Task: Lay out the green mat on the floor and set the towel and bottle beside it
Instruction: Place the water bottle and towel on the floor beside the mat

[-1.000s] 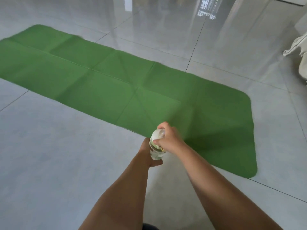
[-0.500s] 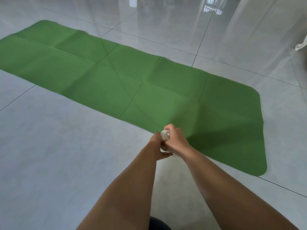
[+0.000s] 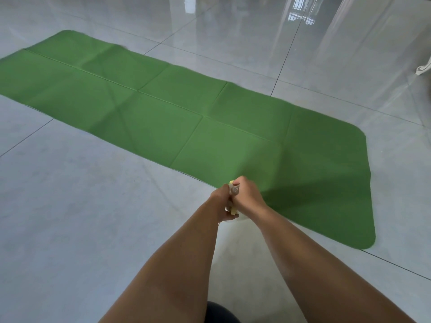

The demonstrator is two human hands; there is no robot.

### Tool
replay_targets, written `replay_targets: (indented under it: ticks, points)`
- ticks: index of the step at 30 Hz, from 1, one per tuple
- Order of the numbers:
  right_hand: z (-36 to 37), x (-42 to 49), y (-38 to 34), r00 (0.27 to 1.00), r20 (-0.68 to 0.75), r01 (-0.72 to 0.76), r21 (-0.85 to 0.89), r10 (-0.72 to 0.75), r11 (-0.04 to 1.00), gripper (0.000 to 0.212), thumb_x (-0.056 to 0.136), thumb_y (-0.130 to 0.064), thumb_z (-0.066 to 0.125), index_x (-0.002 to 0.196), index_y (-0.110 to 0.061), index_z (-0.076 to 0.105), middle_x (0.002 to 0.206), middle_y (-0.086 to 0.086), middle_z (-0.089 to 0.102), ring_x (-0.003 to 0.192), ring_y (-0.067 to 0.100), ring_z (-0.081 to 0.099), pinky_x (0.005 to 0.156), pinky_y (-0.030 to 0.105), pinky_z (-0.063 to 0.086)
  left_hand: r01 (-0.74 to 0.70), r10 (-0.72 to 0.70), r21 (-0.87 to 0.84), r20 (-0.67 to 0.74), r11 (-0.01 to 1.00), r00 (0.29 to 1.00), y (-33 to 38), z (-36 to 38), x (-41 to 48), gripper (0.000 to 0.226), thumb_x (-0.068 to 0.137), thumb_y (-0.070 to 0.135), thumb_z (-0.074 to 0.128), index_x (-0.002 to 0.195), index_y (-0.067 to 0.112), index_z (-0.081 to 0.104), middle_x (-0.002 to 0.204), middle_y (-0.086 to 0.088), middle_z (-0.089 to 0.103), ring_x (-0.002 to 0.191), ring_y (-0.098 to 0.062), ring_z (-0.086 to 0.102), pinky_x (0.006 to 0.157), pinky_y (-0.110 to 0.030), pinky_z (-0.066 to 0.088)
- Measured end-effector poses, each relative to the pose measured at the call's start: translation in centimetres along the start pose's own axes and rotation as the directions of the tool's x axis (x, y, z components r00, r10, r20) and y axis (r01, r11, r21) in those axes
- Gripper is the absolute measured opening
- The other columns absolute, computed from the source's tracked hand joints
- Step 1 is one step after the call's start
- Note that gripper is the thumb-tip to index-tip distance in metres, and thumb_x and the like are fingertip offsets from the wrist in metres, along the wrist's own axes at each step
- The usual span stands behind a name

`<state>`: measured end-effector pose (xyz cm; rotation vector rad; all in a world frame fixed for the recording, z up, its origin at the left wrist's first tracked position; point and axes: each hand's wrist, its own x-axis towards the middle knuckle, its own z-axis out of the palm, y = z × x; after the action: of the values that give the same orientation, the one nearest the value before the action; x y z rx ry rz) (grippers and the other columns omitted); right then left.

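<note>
Left grip [image 3: 221, 202], right grip [image 3: 249, 195] clasp bottle [image 3: 234, 191] beside mat [image 3: 163, 108], glossy tiles [image 3: 70, 217].

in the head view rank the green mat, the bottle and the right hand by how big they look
1. green mat, largest
2. right hand
3. bottle, smallest as seen; the left hand and right hand cover most of it, so its full size is unsure

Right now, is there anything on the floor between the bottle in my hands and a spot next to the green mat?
Nothing visible does. The left hand and right hand grip the bottle at the near edge of the green mat, and the floor tile beside that edge is bare.
</note>
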<state>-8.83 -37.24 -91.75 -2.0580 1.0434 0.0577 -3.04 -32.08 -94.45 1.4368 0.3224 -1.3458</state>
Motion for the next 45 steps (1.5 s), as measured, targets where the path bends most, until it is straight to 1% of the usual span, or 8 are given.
replay_targets:
  ticks: [6,11,16,20,31,37,40,45]
  points:
    - [-0.4,-0.1,0.2,1.0,-0.005,0.006,-0.029,-0.006,1.0,0.026,0.086,-0.019,0.055,0.108,-0.006,0.056,0.103,0.013,0.063,0.082,0.022,0.053,0.066,0.024,0.038,0.004,-0.004,0.036,0.0,0.999,1.0,-0.1,0.0,0.3,0.016,0.092,0.019,0.043,0.084,0.01,0.053,0.084,-0.012,0.049,0.086,-0.031,0.052,0.088,-0.047,0.05]
    - [-0.6,-0.1,0.1,1.0,0.011,0.002,-0.024,-0.002,1.0,0.03,0.085,-0.021,0.056,0.112,-0.007,0.055,0.105,0.011,0.063,0.087,0.023,0.056,0.068,0.025,0.038,0.021,-0.025,0.148,0.023,0.989,0.999,-0.1,-0.2,0.0,0.017,0.09,0.022,0.038,0.096,0.008,0.046,0.081,-0.012,0.046,0.062,-0.028,0.051,0.065,-0.033,0.044]
    - [-0.5,-0.2,0.0,1.0,0.017,-0.003,-0.029,0.004,1.0,0.032,0.086,-0.022,0.055,0.115,-0.007,0.054,0.107,0.012,0.063,0.087,0.022,0.055,0.068,0.024,0.037,0.04,-0.044,0.144,0.021,0.989,0.999,-0.2,-0.4,0.2,0.021,0.093,0.026,0.036,0.102,0.009,0.045,0.094,-0.014,0.047,0.064,-0.029,0.053,0.088,-0.044,0.043]
    - [-0.7,-0.3,0.0,1.0,0.019,-0.01,-0.02,0.01,1.0,0.032,0.087,-0.023,0.054,0.115,-0.008,0.054,0.107,0.011,0.062,0.089,0.023,0.057,0.068,0.025,0.038,0.035,-0.039,0.17,0.024,0.985,0.999,0.0,-0.3,0.0,0.023,0.092,0.028,0.037,0.103,0.009,0.046,0.092,-0.014,0.049,0.063,-0.028,0.052,0.079,-0.04,0.042]
    - [-0.7,0.1,-0.3,0.999,0.016,-0.031,-0.025,0.031,0.999,0.016,0.083,-0.023,0.054,0.097,-0.014,0.057,0.083,0.001,0.057,0.074,0.017,0.053,0.047,0.018,0.03,0.071,-0.075,0.223,0.012,0.972,0.997,0.4,-0.8,-0.7,0.03,0.089,0.036,0.043,0.109,0.015,0.047,0.087,-0.012,0.048,0.085,-0.038,0.059,0.075,-0.049,0.046]
    - [-0.8,0.5,0.0,0.999,0.006,-0.052,0.023,0.052,0.998,0.033,0.085,-0.032,0.058,0.11,-0.011,0.057,0.096,0.003,0.059,0.081,0.016,0.052,0.054,0.022,0.035,0.118,-0.116,0.217,-0.023,0.969,0.993,0.6,-1.1,-0.6,0.041,0.092,0.035,0.038,0.121,0.009,0.051,0.125,-0.019,0.048,0.119,-0.041,0.051,0.097,-0.054,0.043]
    - [-0.9,0.7,0.1,0.996,-0.003,-0.089,0.04,0.089,0.995,0.045,0.086,-0.04,0.055,0.119,-0.01,0.052,0.108,0.005,0.057,0.091,0.019,0.053,0.067,0.024,0.036,0.118,-0.112,0.192,-0.039,0.974,0.993,0.7,-1.1,-0.8,0.032,0.094,0.034,0.035,0.098,0.007,0.051,0.104,-0.015,0.049,0.108,-0.037,0.055,0.099,-0.055,0.041]
    - [-1.5,0.9,1.5,0.977,0.023,-0.211,0.189,0.21,0.959,0.04,0.093,-0.048,0.041,0.095,-0.011,0.055,0.089,0.004,0.053,0.081,0.02,0.051,0.066,0.028,0.035,0.128,-0.109,0.183,-0.109,0.975,0.988,0.4,-2.4,-0.7,0.046,0.098,0.041,0.031,0.135,0.014,0.038,0.131,-0.018,0.042,0.113,-0.036,0.052,0.091,-0.052,0.042]
